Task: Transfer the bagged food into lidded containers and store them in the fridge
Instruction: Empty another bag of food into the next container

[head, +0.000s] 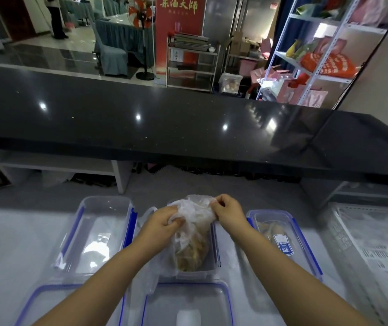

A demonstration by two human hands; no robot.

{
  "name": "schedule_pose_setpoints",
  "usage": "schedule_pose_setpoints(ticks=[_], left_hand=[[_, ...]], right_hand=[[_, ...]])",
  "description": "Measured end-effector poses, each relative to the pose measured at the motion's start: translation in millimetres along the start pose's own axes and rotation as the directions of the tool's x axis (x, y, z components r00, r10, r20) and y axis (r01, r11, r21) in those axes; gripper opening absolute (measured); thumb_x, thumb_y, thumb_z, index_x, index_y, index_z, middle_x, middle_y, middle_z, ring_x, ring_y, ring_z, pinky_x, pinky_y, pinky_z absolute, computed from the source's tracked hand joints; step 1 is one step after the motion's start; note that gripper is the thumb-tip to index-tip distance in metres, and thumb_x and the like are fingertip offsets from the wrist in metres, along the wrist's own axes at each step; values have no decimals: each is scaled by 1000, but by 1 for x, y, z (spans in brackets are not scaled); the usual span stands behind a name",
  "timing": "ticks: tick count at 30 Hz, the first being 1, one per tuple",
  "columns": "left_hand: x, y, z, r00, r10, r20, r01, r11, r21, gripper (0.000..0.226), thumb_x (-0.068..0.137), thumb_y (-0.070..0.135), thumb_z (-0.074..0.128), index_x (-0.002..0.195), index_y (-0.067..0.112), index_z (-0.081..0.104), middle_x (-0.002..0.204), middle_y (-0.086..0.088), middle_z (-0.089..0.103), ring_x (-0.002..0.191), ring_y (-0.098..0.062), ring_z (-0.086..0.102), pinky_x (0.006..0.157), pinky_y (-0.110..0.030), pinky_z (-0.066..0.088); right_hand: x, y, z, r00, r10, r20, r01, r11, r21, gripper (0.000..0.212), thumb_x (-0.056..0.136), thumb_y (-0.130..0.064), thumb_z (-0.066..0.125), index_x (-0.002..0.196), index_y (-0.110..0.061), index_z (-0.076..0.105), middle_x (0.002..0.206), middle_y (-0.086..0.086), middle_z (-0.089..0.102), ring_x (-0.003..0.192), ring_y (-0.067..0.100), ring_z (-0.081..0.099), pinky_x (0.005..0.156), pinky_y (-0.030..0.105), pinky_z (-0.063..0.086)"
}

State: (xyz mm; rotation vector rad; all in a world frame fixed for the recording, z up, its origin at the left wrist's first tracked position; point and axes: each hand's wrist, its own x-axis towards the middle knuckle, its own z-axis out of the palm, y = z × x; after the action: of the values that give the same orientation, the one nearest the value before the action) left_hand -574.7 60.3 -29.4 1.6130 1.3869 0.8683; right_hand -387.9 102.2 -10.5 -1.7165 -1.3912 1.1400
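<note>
We see a thin translucent plastic bag (195, 222) lying in the middle clear rectangular plastic container with blue clips (188, 275), on the white table (12, 243). The yellow-brown food (191, 252) sits low in the bag, at the near end of this container.

The left hand (162, 223) has its fingers curled into the crumpled plastic on the left of the bag's upper part and grips it. The right hand (228, 211) pinches the top edge of the bag between thumb and fingertips, on the far right. So both hands hold the far, upper end, and the food lies below them and toward us.

The long axis of the bag runs from near to far, the same as the container's. We judge the left hand a little nearer to the food. Whether the mouth is tied or open, we cannot tell; the next move is probably to pull it apart.

On the right, a similar container with closed lid (304, 241) already holds food. On the left an empty open container (101, 231) waits, and a loose clear lid (186, 300) lies in front.
</note>
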Motion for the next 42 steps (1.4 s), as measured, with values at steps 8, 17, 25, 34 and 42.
schedule_pose_setpoints(ticks=[8, 17, 25, 34, 42], left_hand=[[14, 24, 2, 996, -88, -7, 83, 960, -266, 33, 96, 22, 48, 91, -9, 59, 75, -9, 59, 66, -14, 56, 62, -22, 47], [21, 17, -2, 977, -206, -48, 192, 959, -211, 24, 92, 25, 55, 115, 16, 57, 111, -7, 63, 95, -15, 59, 81, -36, 53], [10, 32, -15, 856, 495, -147, -384, 801, 460, 96, 65, 58, 62, 145, 25, 20, 147, 2, 26, 136, -10, 20, 111, -35, 21], [27, 18, 7, 916, 242, 321, -402, 512, 759, 96, 82, 35, 62, 146, 38, -9, 155, 4, 19, 128, -16, 38, 105, -35, 30], [26, -1, 15, 951, 212, 227, -310, 612, 727, 24, 88, 29, 52, 108, 26, 65, 103, 7, 58, 107, -16, 45, 79, -27, 23]], right_hand=[[0, -33, -34, 993, -52, -101, 65, 991, 121, 19, 96, -19, 49, 83, -7, 57, 82, 14, 61, 77, 25, 57, 78, 43, 52], [4, -39, -34, 989, -142, -48, 139, 989, -55, 22, 94, -25, 51, 89, -5, 60, 92, 14, 60, 79, 22, 56, 75, 37, 51], [-5, -38, -32, 986, -120, 111, 107, 988, 114, 37, 97, -46, 34, 107, -18, 57, 114, 12, 60, 106, 27, 58, 96, 44, 49], [-12, -39, -30, 977, -91, 195, 66, 989, 134, 32, 100, -29, 38, 125, -11, 47, 108, 9, 63, 101, 21, 63, 91, 36, 52], [-35, 40, -14, 971, -224, 80, 237, 932, -273, 56, 83, -31, 68, 133, -31, 43, 126, -11, 41, 121, 9, 39, 98, 22, 34]])
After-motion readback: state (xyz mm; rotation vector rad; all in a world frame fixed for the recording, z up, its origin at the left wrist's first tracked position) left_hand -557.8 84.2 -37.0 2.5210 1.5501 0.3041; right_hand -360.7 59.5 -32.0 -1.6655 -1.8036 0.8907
